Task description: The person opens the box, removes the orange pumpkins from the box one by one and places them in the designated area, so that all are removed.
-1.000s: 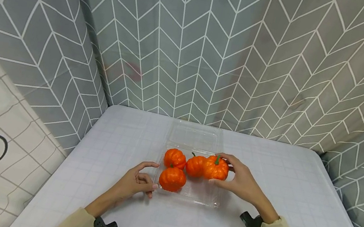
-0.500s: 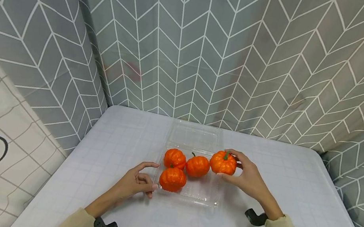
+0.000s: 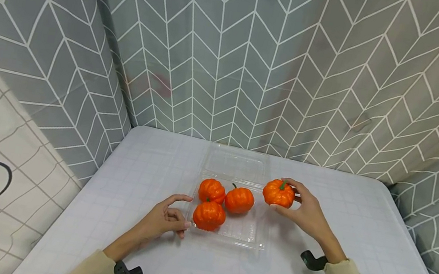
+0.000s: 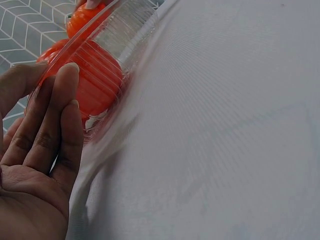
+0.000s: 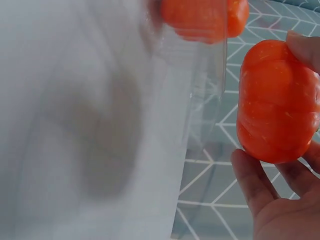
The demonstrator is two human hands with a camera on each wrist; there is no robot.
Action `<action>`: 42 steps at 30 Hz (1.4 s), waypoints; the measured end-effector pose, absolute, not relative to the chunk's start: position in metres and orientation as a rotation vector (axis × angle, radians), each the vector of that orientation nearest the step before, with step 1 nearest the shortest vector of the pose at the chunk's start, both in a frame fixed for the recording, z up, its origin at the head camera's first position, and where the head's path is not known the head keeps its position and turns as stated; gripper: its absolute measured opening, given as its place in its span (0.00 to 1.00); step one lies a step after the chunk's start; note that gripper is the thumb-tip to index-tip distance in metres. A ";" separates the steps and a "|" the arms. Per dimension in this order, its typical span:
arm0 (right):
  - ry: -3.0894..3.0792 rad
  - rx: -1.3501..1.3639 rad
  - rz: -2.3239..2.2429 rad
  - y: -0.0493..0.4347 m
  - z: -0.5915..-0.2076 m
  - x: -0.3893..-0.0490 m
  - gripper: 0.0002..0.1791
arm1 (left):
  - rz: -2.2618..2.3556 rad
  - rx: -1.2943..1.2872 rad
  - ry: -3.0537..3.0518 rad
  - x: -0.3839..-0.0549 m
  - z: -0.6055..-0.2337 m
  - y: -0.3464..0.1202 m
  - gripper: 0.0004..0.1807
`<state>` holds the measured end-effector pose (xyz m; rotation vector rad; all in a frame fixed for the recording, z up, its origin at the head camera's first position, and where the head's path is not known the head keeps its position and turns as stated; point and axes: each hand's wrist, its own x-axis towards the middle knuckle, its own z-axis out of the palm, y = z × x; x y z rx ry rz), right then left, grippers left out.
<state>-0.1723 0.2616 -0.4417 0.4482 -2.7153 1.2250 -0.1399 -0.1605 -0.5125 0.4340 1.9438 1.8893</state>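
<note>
A small orange pumpkin (image 3: 278,193) with a green stem is in my right hand (image 3: 308,215), gripped between thumb and fingers beyond the container's right edge. The right wrist view shows this pumpkin (image 5: 280,102) raised, its smooth ridged side towards the camera. Three similar pumpkins sit in the left part of a clear plastic container (image 3: 245,231): a back one (image 3: 211,190), a front one (image 3: 209,216) and a middle one (image 3: 240,200). My left hand (image 3: 159,219) rests at the container's left side, fingertips against its rim; the left wrist view shows its fingers (image 4: 45,135) fairly straight.
The container's clear lid (image 3: 237,163) lies folded back towards the rear of the white table (image 3: 154,160). Grey curtains (image 3: 232,61) with white chevron lines stand behind and beside the table. A black wrist camera (image 3: 313,261) sits on each wrist.
My right hand has carried its pumpkin to the right and slightly back, away from the middle pumpkin. The left hand and the other pumpkins have stayed in place.
</note>
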 end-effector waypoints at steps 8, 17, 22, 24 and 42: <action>-2.743 0.367 1.248 0.271 -0.449 -0.180 0.44 | 1.882 0.444 1.953 -0.141 -0.515 -0.161 0.40; -2.766 0.294 1.259 0.284 -0.457 -0.187 0.45 | 1.882 0.447 1.952 -0.142 -0.515 -0.161 0.40; -2.769 0.253 1.265 0.290 -0.461 -0.191 0.46 | 1.890 0.443 1.945 -0.141 -0.514 -0.161 0.40; -2.764 0.237 1.263 0.293 -0.465 -0.194 0.46 | 1.886 0.438 1.948 -0.141 -0.514 -0.161 0.40; -2.867 0.050 1.270 0.315 -0.482 -0.217 0.51 | 1.886 0.434 1.938 -0.140 -0.513 -0.162 0.40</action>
